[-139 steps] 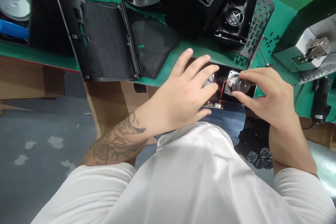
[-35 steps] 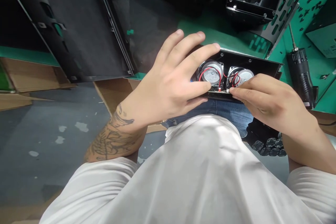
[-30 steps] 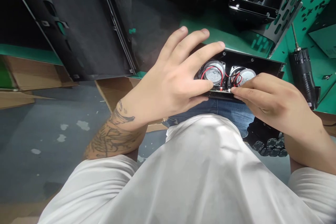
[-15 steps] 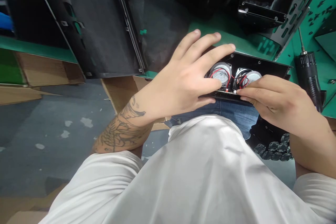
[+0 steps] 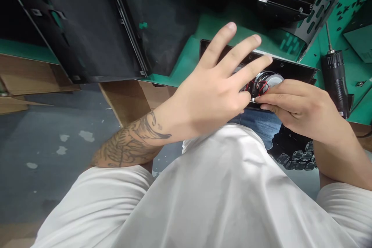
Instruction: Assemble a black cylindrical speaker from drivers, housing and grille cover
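Observation:
A long black tray-like housing (image 5: 296,70) lies at the green table's front edge, with round silver speaker-like parts (image 5: 273,80) and red wires inside. My left hand (image 5: 219,81) reaches over its left part with three fingers spread, covering one round part; its thumb tip is beside the housing's near edge. At the same near edge, my right hand (image 5: 299,104) has thumb and fingertips pinched together next to a small silver piece (image 5: 253,99). Whatever lies between those fingertips is too small to make out.
Right of the housing, a black electric screwdriver (image 5: 335,81) stands near a perforated metal bracket (image 5: 308,15). Large black panels (image 5: 87,19) cover the left of the green table (image 5: 186,58). Cardboard boxes (image 5: 124,100) are below its edge.
My left hand has shifted right across the housing and now hides more of the left round part. My right hand stays pinched at the near edge. The whole view has moved slightly.

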The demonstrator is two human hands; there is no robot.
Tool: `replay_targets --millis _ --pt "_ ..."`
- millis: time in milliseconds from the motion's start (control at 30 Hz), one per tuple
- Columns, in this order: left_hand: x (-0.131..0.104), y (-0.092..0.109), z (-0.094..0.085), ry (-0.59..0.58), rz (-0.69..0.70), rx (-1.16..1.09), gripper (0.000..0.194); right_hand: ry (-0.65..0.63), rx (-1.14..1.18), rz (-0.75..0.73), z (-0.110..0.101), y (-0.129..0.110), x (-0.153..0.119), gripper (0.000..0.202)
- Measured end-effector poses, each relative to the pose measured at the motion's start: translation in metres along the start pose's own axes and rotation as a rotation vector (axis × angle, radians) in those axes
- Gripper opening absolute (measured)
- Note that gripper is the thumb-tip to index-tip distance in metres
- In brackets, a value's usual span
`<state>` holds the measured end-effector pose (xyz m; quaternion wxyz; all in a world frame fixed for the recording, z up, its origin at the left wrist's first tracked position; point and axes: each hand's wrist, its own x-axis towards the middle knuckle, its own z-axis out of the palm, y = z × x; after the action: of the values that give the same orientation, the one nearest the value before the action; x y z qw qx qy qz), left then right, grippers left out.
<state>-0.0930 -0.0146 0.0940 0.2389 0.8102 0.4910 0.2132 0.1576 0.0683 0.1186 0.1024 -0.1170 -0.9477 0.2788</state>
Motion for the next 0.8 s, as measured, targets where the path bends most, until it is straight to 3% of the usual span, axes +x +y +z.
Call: replay_targets --millis 133,200,333,433,467,500,600,700,800 --pt "0.001 0.001 0.014 0.129 -0.115 -0.111 0.034 -0.012 0.009 -0.001 -0.003 -0.004 -0.001 0.028" --pt "-0.001 0.0 0.017 0.14 -0.122 -0.116 0.032 0.054 0.005 0.049 -0.008 -0.009 -0.003 0.022" --pt "-0.009 -0.001 0.016 0.142 -0.009 -0.069 0.017 0.362 -0.189 0.208 -0.02 -0.005 -0.028 0.016" --pt "-0.017 0.003 0.012 0.142 0.105 0.037 0.018 0.584 -0.577 0.284 -0.023 0.017 -0.076 0.013" --pt "-0.019 0.005 0.011 0.134 0.129 0.102 0.018 0.597 -0.705 0.34 -0.022 0.026 -0.095 0.022" --pt "-0.021 0.008 0.01 0.126 0.143 0.174 0.018 0.492 -0.75 0.545 -0.02 0.034 -0.113 0.038" --pt "-0.023 0.015 0.011 0.119 0.165 0.362 0.015 0.345 -0.697 0.881 -0.007 0.054 -0.152 0.076" --pt "-0.021 0.019 0.018 0.168 0.169 0.491 0.012 0.324 -0.605 0.988 0.009 0.065 -0.161 0.078" --pt "-0.018 0.023 0.027 0.227 0.177 0.589 0.013 0.379 -0.625 0.928 0.018 0.068 -0.155 0.066"
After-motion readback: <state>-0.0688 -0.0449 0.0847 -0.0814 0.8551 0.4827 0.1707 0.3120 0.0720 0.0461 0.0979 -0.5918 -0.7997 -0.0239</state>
